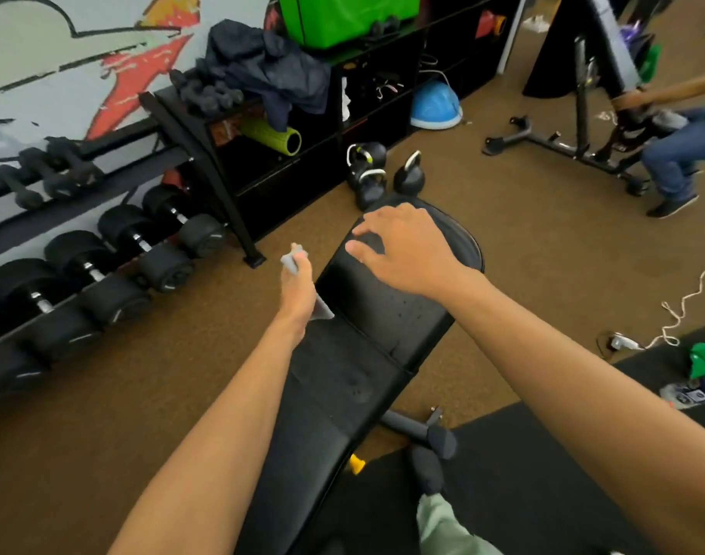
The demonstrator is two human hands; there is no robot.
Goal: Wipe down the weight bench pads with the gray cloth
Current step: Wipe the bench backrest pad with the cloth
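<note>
Gray cloth (291,260); black bench pads (366,314).

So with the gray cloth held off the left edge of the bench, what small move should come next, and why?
Probably swing the left hand rightward and lower the gray cloth onto the bench pad. The cloth is pinched in that hand beside the pad's left edge, apparently not on it, while the right hand is spread open over the pad's far end and holds nothing.

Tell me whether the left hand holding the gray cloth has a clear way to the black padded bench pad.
Probably yes. The left hand grips the gray cloth right at the black bench pad's left edge, nothing between; the right hand spreads over the far end only.
</note>
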